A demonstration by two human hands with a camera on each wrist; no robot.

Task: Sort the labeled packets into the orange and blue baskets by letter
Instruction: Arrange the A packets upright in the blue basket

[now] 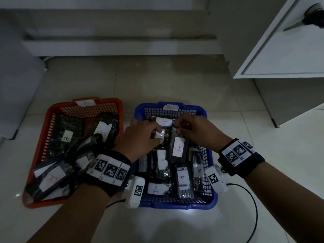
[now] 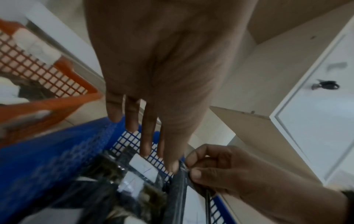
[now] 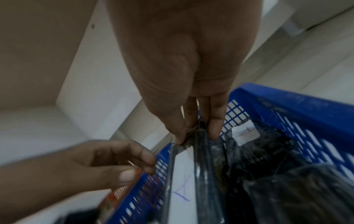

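Right hand [image 1: 192, 130]: we see it pinching the top edge of a black clear-wrapped packet with a white "A" label [image 1: 177, 148].
Left hand [image 1: 140, 139]: fingers extended, touching that packet.
Packet: over the blue plastic mesh basket [image 1: 208, 195].
Orange plastic mesh basket [image 1: 42, 142]: holds B packets.

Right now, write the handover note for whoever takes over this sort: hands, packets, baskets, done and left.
Right hand pinches the top edge of an A packet over the blue basket.
Left hand is beside it over the same basket; its grip cannot be told.
Blue basket, tagged A, holds A packets; orange basket holds B packets, some labels unreadable.
No loose packets show on the floor.
Left: lay the held packet down; check the unclear labels.
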